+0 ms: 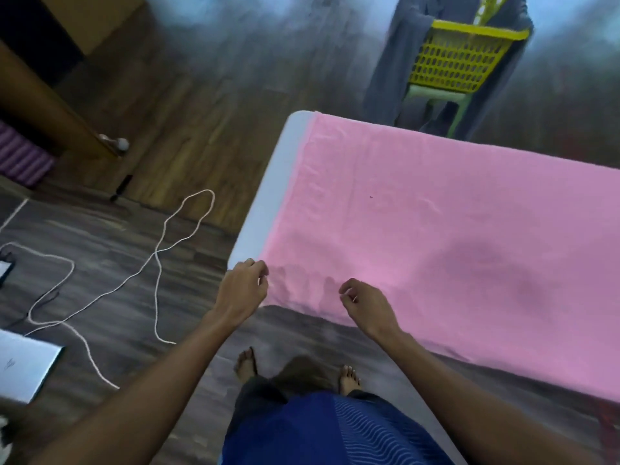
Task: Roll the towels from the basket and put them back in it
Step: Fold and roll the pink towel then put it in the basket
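Table: a white tabletop fills the right half of the view; only a bare strip along its left edge shows.
Pink towel: spread flat and open across the table, lightly creased, its near edge hanging a little over the table's front. It is not rolled at all.
Grey towel: draped over the side of the basket beyond the table and hanging down toward the floor, unrolled.
Yellow basket: a slotted plastic basket on a pale green stool, well apart from the hands. What lies inside it cannot be seen.
Left hand: fingers loosely curled at the towel's near left corner; it seems to hold nothing.
Right hand: over the towel's near edge, just beside the left hand, fingers loosely curled, seemingly empty. Finger shadows on the cloth suggest both hands hover.
White cord: looped on the wooden floor to the left.
Progress: early, by my judgement. One towel is laid out ready for rolling, no rolled towel is visible, and rolling plus returning to the basket remain.
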